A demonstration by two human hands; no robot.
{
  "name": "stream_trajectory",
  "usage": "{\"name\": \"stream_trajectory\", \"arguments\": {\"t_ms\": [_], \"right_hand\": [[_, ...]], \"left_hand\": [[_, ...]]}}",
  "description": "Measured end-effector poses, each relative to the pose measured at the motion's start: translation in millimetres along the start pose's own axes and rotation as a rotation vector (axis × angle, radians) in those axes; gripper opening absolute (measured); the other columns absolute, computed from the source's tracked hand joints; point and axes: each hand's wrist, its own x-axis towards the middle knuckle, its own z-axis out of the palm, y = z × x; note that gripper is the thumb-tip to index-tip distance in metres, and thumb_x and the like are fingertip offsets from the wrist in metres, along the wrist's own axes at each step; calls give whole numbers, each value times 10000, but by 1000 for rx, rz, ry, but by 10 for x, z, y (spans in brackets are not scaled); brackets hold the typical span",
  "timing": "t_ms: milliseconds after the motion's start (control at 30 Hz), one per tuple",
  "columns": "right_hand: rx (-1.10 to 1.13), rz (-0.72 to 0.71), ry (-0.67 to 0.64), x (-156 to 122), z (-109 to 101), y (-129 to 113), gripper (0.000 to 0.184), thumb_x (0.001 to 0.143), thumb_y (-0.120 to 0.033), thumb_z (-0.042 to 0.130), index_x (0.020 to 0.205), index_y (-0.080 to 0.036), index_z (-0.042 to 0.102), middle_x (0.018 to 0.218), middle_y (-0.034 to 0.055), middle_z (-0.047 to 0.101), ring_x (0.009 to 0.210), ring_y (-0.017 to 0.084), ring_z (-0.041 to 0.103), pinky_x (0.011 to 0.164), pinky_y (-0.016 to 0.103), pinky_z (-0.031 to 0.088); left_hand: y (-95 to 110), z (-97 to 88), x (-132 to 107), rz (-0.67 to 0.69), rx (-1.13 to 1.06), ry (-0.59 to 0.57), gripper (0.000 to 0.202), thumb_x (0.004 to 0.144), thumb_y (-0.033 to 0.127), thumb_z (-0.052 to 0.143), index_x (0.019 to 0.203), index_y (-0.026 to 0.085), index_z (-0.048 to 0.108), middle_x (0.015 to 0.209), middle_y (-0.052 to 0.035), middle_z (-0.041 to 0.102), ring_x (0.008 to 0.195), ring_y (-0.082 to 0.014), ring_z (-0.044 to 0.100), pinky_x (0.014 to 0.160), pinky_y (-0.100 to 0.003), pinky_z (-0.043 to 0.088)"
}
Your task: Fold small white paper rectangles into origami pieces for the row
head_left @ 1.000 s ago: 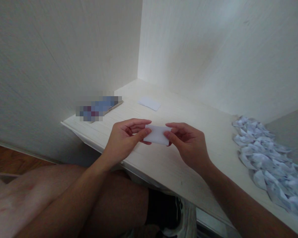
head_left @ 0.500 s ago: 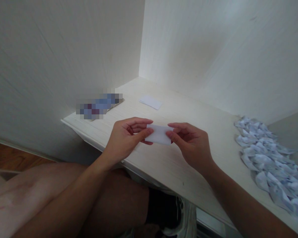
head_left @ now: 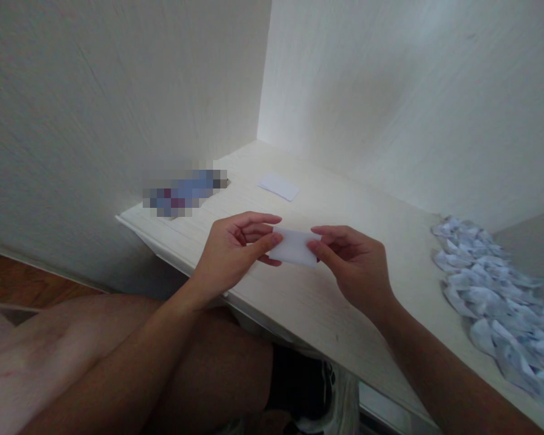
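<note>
A small white rectangle of paper [head_left: 295, 248] is held up between my two hands, just over the near part of the desk. My left hand [head_left: 238, 254] pinches its left end, thumb on the near face and fingers behind. At the right end, my right hand [head_left: 356, 260] grips it the same way, with the thumb near the right edge. Behind the hands, a few flat white paper slips [head_left: 278, 187] lie on the desk, stacked slightly out of line.
The pale desk [head_left: 381, 223] is closed in by walls at the left and back. Many crumpled-looking white paper pieces [head_left: 494, 284] lie in rows along the right side. A blurred-out flat object [head_left: 185, 192] rests at the left edge. My legs are below the front edge.
The view has shifted very slightly, so everything sits a little further right. Both hands keep the same hold on the paper.
</note>
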Motion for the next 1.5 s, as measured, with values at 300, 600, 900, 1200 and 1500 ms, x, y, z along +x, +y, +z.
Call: {"name": "stream_trajectory", "arguments": {"t_ms": [300, 600, 900, 1200, 1500], "right_hand": [[-15, -3, -12, 4, -12, 4, 154, 777, -249, 841, 927, -229, 811, 682, -15, 719, 598, 125, 658, 588, 269, 585], [-15, 1, -7, 5, -20, 17, 155, 777, -252, 849, 928, -235, 818, 713, -4, 737, 619, 134, 684, 602, 278, 607], [-2, 12, -7, -6, -18, 23, 166, 765, -249, 855, 928, -235, 823, 756, 7, 751, 650, 133, 691, 603, 269, 597], [17, 27, -23, -5, -26, 37, 187, 770, -273, 857, 951, -239, 822, 765, 11, 754, 666, 144, 696, 609, 284, 601], [24, 27, -29, -9, -27, 32, 187, 774, -257, 852, 956, -231, 815, 767, 10, 761, 663, 143, 700, 610, 282, 596]], "left_hand": [[-7, 16, 7, 3, -31, 6, 346, 686, 290, 940, 955, 135, 788, 871, -60, 800, 777, -220, 782, 579, -302, 698], [-8, 3, -4, 12, 30, 10, 322, 703, 335, 930, 936, 152, 803, 860, -61, 797, 768, -227, 782, 564, -305, 700], [-19, 2, -1, 13, 25, 13, 337, 676, 333, 952, 923, 153, 809, 844, -55, 795, 746, -222, 783, 536, -286, 695], [-14, 2, -1, -3, 29, 25, 344, 657, 331, 958, 917, 155, 816, 851, -60, 796, 750, -232, 783, 529, -298, 694], [-12, 1, -8, 21, 54, 36, 312, 673, 324, 953, 902, 157, 823, 837, -54, 798, 725, -215, 779, 517, -273, 685]]}}
